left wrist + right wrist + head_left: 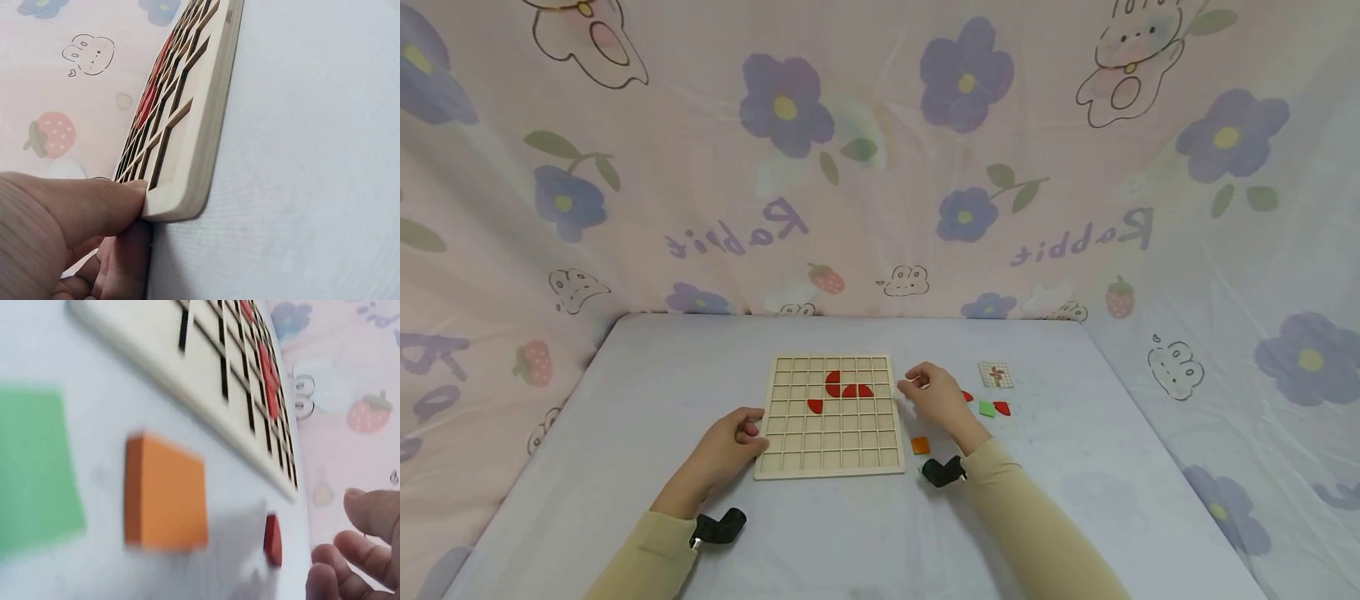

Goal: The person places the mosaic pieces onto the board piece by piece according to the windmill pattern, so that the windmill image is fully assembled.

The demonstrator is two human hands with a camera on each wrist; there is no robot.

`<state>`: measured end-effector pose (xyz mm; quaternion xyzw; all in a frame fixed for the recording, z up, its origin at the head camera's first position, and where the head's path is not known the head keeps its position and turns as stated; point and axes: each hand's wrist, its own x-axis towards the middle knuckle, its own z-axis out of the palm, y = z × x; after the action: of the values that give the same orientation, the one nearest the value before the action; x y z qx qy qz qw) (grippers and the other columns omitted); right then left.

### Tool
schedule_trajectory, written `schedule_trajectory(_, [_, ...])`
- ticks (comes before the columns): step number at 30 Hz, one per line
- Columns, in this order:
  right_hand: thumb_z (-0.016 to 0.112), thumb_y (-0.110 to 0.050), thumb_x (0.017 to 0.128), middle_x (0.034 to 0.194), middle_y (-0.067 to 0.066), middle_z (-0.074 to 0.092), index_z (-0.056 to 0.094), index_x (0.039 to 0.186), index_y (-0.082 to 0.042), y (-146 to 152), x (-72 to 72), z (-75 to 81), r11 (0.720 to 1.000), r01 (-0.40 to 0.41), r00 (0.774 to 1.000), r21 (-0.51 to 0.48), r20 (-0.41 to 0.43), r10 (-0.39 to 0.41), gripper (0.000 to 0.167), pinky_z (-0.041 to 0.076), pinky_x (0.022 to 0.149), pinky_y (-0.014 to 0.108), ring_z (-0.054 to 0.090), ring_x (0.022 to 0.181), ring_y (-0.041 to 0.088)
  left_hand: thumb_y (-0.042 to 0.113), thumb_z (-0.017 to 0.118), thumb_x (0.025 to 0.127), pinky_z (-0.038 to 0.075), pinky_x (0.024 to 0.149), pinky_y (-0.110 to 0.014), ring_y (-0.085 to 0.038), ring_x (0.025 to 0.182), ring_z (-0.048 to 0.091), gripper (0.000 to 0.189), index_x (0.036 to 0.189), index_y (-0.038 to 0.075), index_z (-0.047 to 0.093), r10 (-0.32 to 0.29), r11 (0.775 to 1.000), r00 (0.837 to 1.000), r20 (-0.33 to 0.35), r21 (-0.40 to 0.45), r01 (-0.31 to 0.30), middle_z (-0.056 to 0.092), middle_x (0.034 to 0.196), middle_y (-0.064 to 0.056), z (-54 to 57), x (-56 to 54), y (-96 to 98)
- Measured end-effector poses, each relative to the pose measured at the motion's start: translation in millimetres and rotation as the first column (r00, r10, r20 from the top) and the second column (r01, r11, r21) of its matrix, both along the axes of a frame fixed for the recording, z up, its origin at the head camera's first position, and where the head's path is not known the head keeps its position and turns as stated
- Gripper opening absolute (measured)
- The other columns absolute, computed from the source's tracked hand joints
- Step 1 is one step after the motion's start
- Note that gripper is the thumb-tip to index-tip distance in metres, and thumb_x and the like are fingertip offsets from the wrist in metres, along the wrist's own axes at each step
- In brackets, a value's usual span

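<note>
A light wooden grid board [842, 417] lies on the table, with several red quarter-round pieces [832, 383] in its cells. My left hand [730, 443] holds the board's left edge; in the left wrist view the thumb [106, 203] is on the rim and the other fingers are curled against its side. Beyond the board's right edge hovers my right hand [936, 400], fingers loosely bent with nothing between them. An orange square piece [921, 445] lies near the board's right edge, below that hand. In the right wrist view a red piece [273, 540] rests close to the fingertips.
To the right lie a green square piece [987, 408], a red quarter-round piece [1002, 408] and another red piece [967, 396] partly behind the right hand. Farther back is a small card [996, 374] with a grid and red pattern. A printed cloth [865, 192] hangs behind the table.
</note>
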<state>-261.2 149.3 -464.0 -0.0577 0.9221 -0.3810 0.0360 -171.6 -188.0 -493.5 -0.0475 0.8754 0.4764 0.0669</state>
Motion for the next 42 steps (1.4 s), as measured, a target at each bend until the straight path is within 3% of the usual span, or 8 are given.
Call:
schedule_trajectory(6, [0.066,-0.037,0.092,0.097,0.004,0.061,0.064,0.109,-0.011,36,-5.4,-8.0,0.996,0.086,0.996,0.027,0.012,-0.086,0.031,0.047,0.068,0.033,0.055,0.079,0.020,0.006,0.069,0.086,0.042,0.066,-0.026,-0.019,0.085,0.049,0.051,0.134,-0.001,0.051,0.000,1.000,1.000,0.004,0.001,0.000,0.051,0.100,-0.009,2.7,1.3,1.0])
schedule_trajectory(10, [0.067,-0.036,0.091,0.100,0.005,0.061,0.063,0.110,-0.011,46,-6.7,-10.2,0.997,0.072,0.997,0.007,0.022,-0.072,0.032,0.048,0.072,0.035,0.057,0.085,0.021,0.006,0.069,0.087,0.043,0.067,-0.027,-0.019,0.086,0.049,0.051,0.134,-0.001,0.050,0.003,1.000,1.000,0.010,0.010,-0.004,0.051,0.100,-0.009,2.6,2.3,0.6])
schedule_trajectory(19, [0.071,-0.033,0.088,0.103,-0.001,0.063,0.065,0.110,-0.015,35,-10.7,-22.0,1.000,-0.018,0.999,0.001,0.050,0.018,0.029,0.048,0.081,0.037,0.057,0.092,0.018,0.009,0.068,0.088,0.043,0.068,-0.028,-0.019,0.086,0.050,0.052,0.135,0.001,0.049,0.000,1.000,1.000,0.026,0.004,0.000,0.050,0.102,-0.008,1.1,1.6,0.1])
schedule_trajectory(42, [0.072,-0.027,0.088,0.107,0.006,0.056,0.066,0.106,-0.015,25,-16.3,-30.9,0.999,-0.008,0.998,0.052,0.065,0.005,0.022,0.042,0.080,0.038,0.049,0.091,0.023,0.009,0.068,0.087,0.043,0.068,-0.028,-0.019,0.086,0.050,0.053,0.136,0.001,0.049,-0.002,1.000,1.000,0.030,-0.001,0.002,0.051,0.101,-0.008,-0.9,-1.6,-0.1])
